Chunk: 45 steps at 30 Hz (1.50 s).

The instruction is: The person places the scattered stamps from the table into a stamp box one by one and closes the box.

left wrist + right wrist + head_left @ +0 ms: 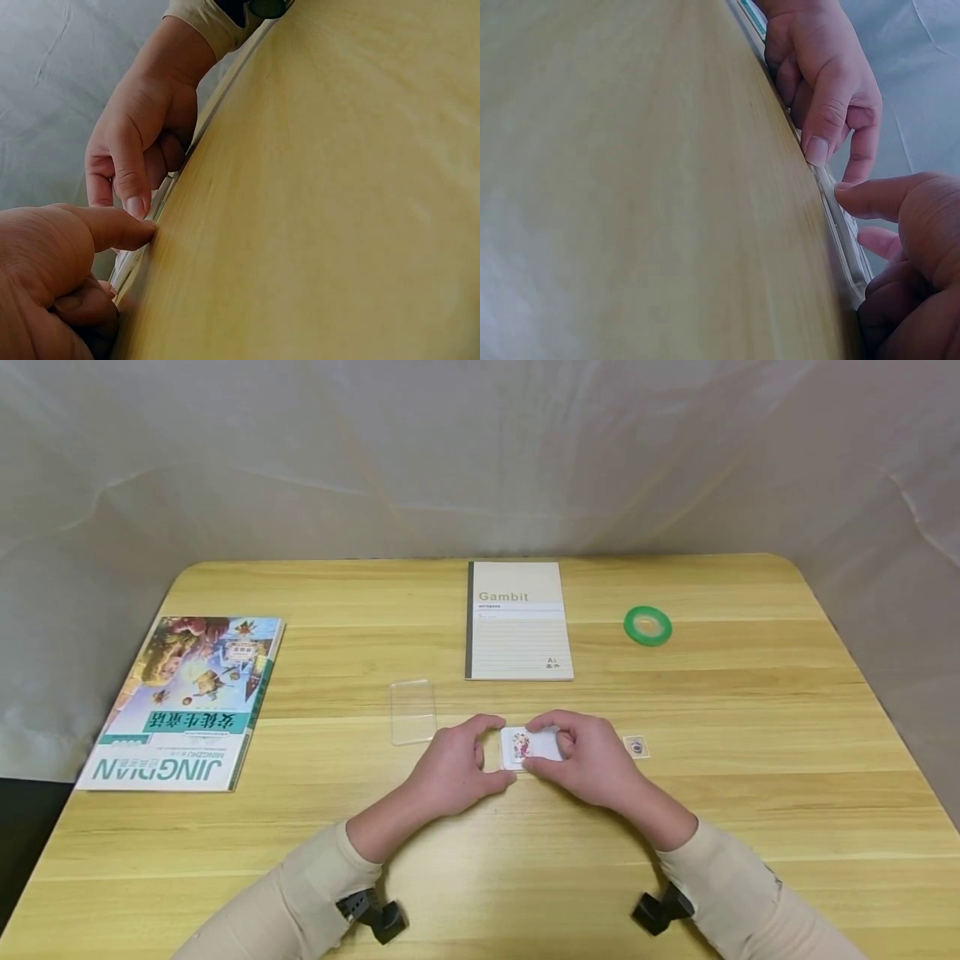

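Both hands pinch a small card (529, 747) flat on the desk (480, 860). The left hand (455, 767) grips its left end between curled thumb and forefinger. The right hand (587, 758) grips the right end likewise.

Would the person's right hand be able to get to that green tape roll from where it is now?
Probably yes. The green tape roll lies alone on bare table, ahead of the right hand, with nothing between. But that hand now pinches a small white card together with the left hand.
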Motion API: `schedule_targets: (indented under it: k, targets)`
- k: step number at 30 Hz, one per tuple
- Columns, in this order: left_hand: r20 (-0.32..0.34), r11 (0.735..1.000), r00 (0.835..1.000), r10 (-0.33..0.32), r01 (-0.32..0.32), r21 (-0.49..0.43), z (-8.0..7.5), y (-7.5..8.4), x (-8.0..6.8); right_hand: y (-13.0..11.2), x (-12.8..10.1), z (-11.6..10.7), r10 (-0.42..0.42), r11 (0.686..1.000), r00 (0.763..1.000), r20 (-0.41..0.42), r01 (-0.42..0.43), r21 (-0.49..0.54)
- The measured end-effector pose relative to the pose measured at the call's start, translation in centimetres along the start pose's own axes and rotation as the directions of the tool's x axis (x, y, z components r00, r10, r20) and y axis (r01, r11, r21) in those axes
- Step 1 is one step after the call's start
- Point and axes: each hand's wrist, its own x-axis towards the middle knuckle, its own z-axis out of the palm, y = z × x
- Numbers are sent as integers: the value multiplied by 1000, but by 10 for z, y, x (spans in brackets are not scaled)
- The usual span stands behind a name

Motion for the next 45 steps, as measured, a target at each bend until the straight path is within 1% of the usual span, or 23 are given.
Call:
schedule_targets:
  k: [20, 28, 37, 45]
  targets:
    - [2, 1000, 1000, -13, 13, 15, 1, 1, 0, 1, -3, -2, -5, 1000, 1000, -18, 6, 10]
    - [4, 1000, 1000, -26, 26, 14, 1, 1, 0, 4, -9, -10, -1, 1000, 999, -45, 1, 11]
    - [5, 999, 999, -37, 37, 10, 0, 1, 0, 16, -17, -21, -11, 1000, 997, -71, 11, 0]
    - [-1, 1000, 1000, -20, 20, 0, 0, 2, -1, 22, -27, -32, -1, 1000, 995, -101, 2, 10]
